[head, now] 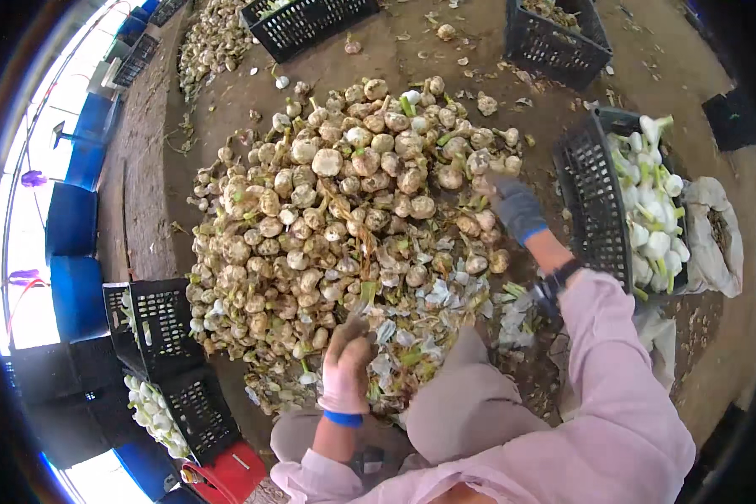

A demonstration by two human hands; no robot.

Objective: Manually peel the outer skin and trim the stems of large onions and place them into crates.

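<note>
A large heap of unpeeled garlic bulbs (277, 233) lies on the floor before me. My left hand (348, 368), in a pale, soiled glove with a blue cuff, is at the heap's near edge with its fingers curled; what it holds, if anything, is unclear. My right hand (515, 205), in a grey glove, reaches to the heap's right side and touches bulbs there; its fingertips are blurred and its grip cannot be told. Loose papery skins and stem scraps (409, 334) lie between my hands. To the right, a black plastic crate (592, 183) holds cleaned white garlic bulbs (655, 208).
Black crates (315, 25) (557, 47) stand beyond the heap. More crates (164, 327) (201, 412), white garlic (154, 416) and a red container (233, 472) are at left. A whitish sack (715, 239) lies right of the garlic crate. Blue barrels (75, 296) line the far left.
</note>
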